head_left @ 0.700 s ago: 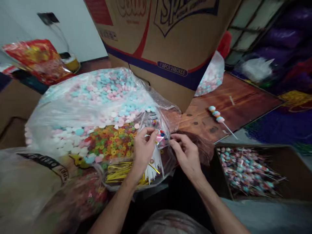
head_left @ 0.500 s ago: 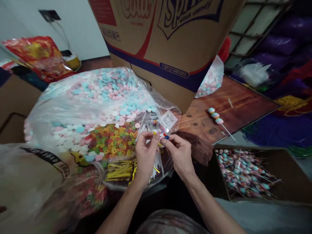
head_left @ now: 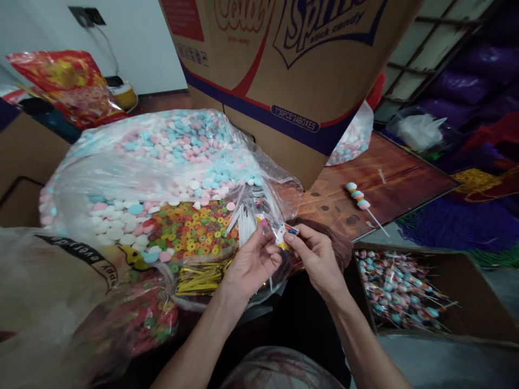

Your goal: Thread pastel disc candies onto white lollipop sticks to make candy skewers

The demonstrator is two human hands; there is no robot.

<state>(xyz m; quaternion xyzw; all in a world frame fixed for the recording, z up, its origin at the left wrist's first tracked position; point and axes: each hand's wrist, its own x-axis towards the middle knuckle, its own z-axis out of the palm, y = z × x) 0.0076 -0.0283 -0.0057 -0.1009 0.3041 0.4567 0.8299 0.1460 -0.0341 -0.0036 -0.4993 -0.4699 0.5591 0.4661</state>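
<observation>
My right hand [head_left: 318, 256] pinches a small clear plastic bag [head_left: 283, 236] printed in blue, red and yellow between thumb and fingers. My left hand [head_left: 252, 265] is just left of it, palm turned up, with loosely curled fingers apart; I see nothing gripped in it. Behind the hands lie white sticks [head_left: 245, 219] and more printed bags. Ring-shaped coloured candies [head_left: 194, 227] lie left of the sticks, with gold twist ties [head_left: 198, 278] in front of them. Pink, white and blue candies [head_left: 174, 146] fill a large clear bag beyond.
A tall cardboard carton [head_left: 247, 113] stands behind. On the right, one candy stick [head_left: 357, 195] lies on the wood-patterned surface [head_left: 389, 167]. Below it, an open box [head_left: 474, 292] holds many wrapped candy sticks [head_left: 397, 286]. A cloudy plastic bag [head_left: 40, 292] bulges at lower left.
My hands have moved apart. The left has come off the small bag and turned palm up, while the right keeps its pinch and has shifted slightly right.
</observation>
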